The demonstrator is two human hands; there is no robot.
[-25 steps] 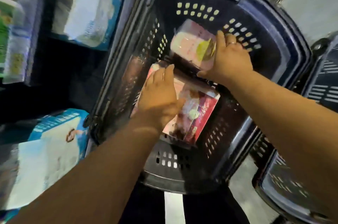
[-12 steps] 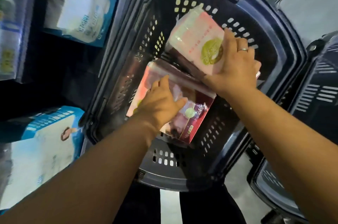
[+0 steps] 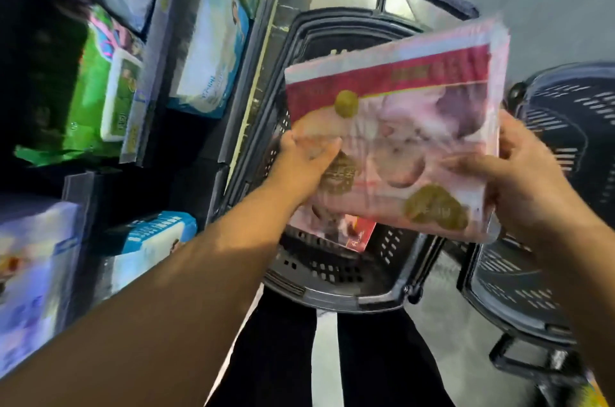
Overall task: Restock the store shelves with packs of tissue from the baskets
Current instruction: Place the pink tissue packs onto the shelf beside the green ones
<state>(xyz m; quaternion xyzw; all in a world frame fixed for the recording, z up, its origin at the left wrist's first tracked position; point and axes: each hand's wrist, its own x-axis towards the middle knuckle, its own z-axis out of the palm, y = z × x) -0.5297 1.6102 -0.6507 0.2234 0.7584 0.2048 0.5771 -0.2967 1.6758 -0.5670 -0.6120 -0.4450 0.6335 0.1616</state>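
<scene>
Your left hand (image 3: pixel 309 158) was clamped on the left edge of the pack of tissue (image 3: pixel 409 127), fingers laid over the printed face, and your right hand (image 3: pixel 527 182) pinched the right edge, thumb across the front and the other fingers curled out of sight behind. Both hands were closed on it, then, and the pack hung tilted in the air above the dark basket (image 3: pixel 336 295), clear of its rim. By the look of it this was a light, soft load: a film wrapper over squashy tissue, likely to sag in the middle and slide under a loose pinch, so an edge in each hand, as you had it, seemed the sound hold. Motion blur hid whether you carried one pack or two stacked. Below, the red corner of another pack (image 3: pixel 361 235) showed in the basket. A second basket (image 3: pixel 552 147) sat just to the right, and the shelves (image 3: pixel 80 193) with blue packs (image 3: pixel 213 50) stood on your left.
</scene>
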